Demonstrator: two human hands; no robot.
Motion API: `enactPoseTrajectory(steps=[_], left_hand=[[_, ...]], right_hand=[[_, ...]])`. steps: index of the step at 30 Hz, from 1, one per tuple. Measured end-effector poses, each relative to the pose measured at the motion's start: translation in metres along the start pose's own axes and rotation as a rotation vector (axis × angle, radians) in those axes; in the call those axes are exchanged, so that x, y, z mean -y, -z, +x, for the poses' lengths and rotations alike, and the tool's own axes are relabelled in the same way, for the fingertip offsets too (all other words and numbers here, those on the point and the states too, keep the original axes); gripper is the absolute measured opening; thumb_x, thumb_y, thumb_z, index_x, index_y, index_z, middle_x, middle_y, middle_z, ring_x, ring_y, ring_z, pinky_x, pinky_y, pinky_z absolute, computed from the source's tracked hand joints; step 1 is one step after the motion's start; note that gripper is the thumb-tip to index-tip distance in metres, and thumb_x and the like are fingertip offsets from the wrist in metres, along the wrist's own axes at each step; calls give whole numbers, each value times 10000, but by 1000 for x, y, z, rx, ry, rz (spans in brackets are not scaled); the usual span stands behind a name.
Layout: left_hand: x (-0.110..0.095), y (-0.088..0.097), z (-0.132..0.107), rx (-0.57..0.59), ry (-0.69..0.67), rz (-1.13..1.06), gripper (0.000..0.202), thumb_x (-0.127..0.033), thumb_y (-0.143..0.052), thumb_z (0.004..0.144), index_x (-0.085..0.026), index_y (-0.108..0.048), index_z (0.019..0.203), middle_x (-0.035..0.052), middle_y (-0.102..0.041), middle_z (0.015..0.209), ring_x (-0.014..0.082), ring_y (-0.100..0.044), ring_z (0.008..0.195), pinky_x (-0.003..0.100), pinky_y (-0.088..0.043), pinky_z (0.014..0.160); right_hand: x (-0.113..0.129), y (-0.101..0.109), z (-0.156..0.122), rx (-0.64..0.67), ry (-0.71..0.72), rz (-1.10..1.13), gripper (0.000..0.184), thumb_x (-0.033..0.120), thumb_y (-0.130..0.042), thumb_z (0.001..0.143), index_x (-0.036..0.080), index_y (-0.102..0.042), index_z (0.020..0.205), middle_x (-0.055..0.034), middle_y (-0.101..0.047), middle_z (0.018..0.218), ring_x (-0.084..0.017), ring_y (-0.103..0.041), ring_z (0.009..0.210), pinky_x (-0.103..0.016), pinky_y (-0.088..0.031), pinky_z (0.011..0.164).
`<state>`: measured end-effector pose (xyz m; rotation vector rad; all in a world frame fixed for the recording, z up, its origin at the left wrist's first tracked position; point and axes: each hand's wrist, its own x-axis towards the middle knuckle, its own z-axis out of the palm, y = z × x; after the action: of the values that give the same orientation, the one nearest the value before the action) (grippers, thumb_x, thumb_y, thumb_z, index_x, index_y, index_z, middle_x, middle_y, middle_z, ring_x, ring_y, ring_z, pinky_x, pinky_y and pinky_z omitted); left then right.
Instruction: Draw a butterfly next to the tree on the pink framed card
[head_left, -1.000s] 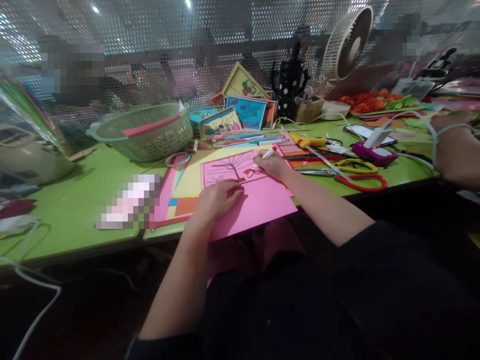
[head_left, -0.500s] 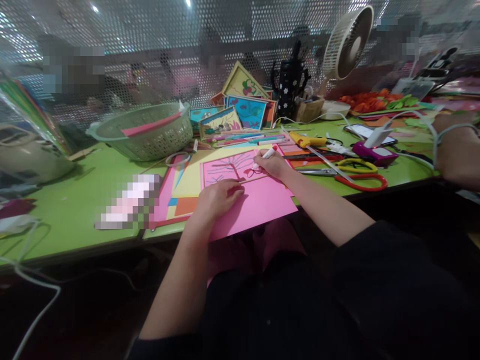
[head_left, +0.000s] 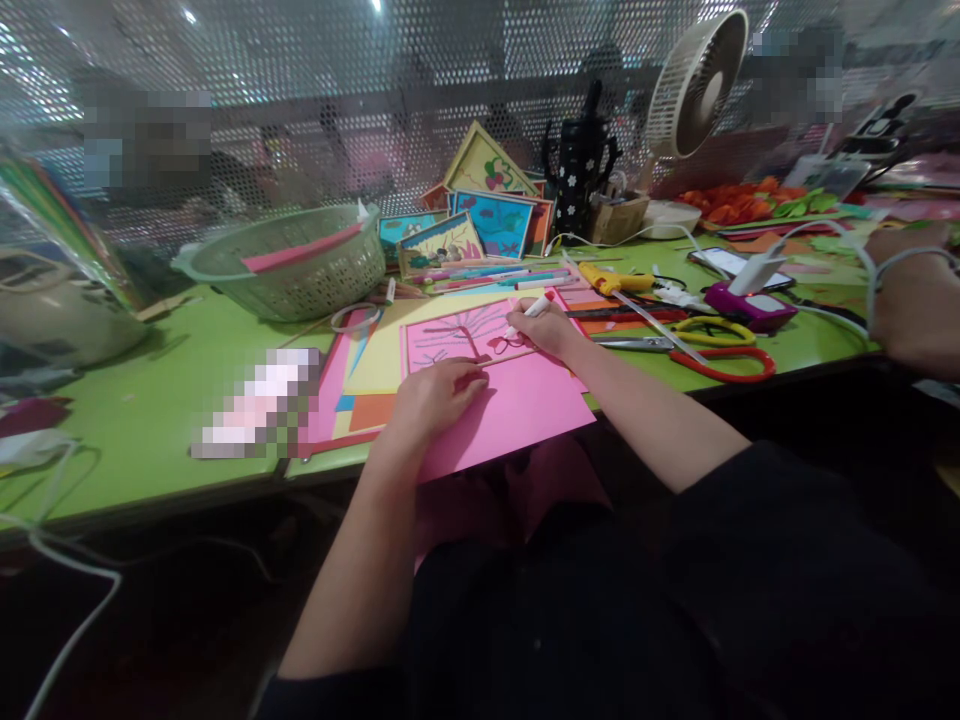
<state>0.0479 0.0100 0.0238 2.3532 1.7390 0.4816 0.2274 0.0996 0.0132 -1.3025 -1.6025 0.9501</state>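
Observation:
A pink framed picture [head_left: 459, 338] with a drawn tree lies on a pink paper sheet [head_left: 517, 410] at the near edge of the green table [head_left: 150, 410]. My right hand [head_left: 546, 328] grips a white marker with a red cap [head_left: 534, 309], its tip on the picture's right side. My left hand [head_left: 436, 397] rests with curled fingers on the sheet and presses the picture's lower edge.
Red-handled scissors [head_left: 705, 362] and yellow-handled scissors [head_left: 694, 330] lie to the right, behind them a yellow glue gun [head_left: 613, 282], markers [head_left: 495, 277], framed pictures [head_left: 480, 220], a green basket [head_left: 289, 262] and a fan [head_left: 694, 85]. Another person's arm [head_left: 915, 300] rests at far right.

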Motion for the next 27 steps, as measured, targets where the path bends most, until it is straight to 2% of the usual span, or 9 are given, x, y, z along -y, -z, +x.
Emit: enactPoseTrajectory(steps=[8,17,27], left_hand=[[0,1,0,11,6,-5,266,-305,-533,899,-249,-720,1079,34,-664,1258,252,-636,1101,364,-499,894],[1,0,0,-2,-1,-10,260,-312,-528,896,-275,-723,1063,7,-678,1232,242,-639,1097,339,-503,881],[-2,1,0,5,12,-9,244,-283,-547,900,-264,-725,1066,21,-674,1240,245,-638,1100,355,-501,891]], right_hand=[[1,0,-1,-17,4,2,163,246,-584,726,213,-481,604,68,-437,440,-96,-448,455,-199,-326,441],[3,0,-2,-20,-11,0,188,213,-574,743,207,-476,583,67,-432,427,-93,-439,449,-196,-319,448],[5,0,-3,-20,-14,-8,210,203,-569,758,206,-473,571,63,-432,426,-94,-439,451,-205,-311,452]])
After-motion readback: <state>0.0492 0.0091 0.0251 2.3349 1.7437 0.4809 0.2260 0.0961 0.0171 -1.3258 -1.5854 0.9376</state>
